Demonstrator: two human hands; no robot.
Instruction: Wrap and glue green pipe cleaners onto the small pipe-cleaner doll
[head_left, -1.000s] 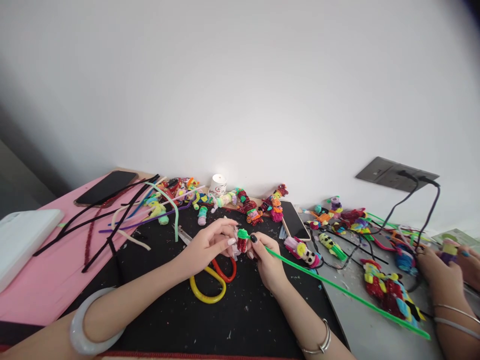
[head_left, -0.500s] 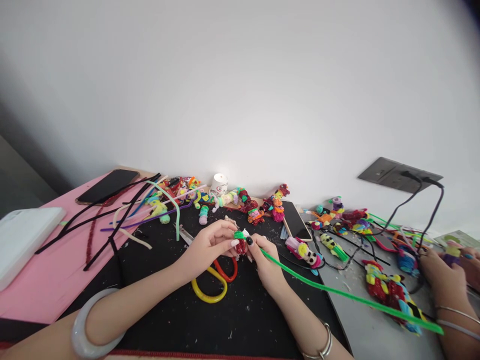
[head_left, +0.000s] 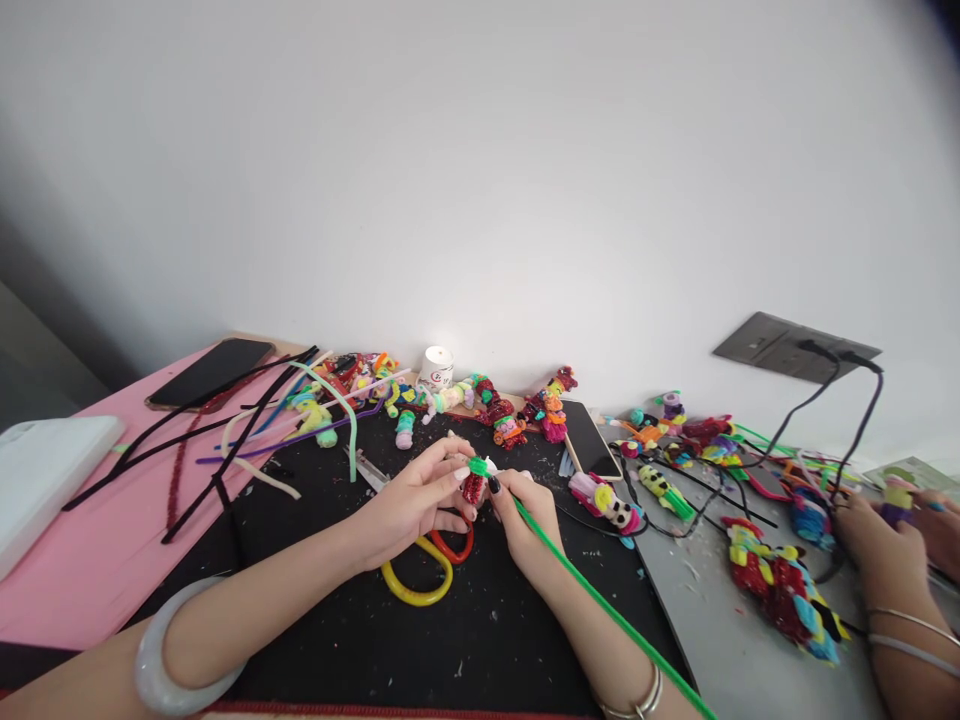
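My left hand (head_left: 416,495) is closed around a small pipe-cleaner figure (head_left: 474,488), dark glittery red with a green band and a bit of white at its top. Pinched at the figure's upper right by my right hand (head_left: 529,515) is a long green pipe cleaner (head_left: 592,592), whose tail runs down over my right forearm toward the bottom edge. Fingers hide part of the figure. Just below my left hand lie scissors (head_left: 420,598) with yellow and red handles on the black mat (head_left: 480,650).
Finished pipe-cleaner figures (head_left: 502,425) line the wall beside a paper cup (head_left: 437,368). Loose pipe cleaners (head_left: 217,480) and a phone (head_left: 210,372) lie on pink board at left. A second phone (head_left: 591,440) rests behind my right hand. At far right, another person's hands (head_left: 885,550) hold a figure.
The green pipe cleaner's free tail has swung from pointing right to hanging down along my right forearm. My fingers have shifted slightly, showing more of the red figure.
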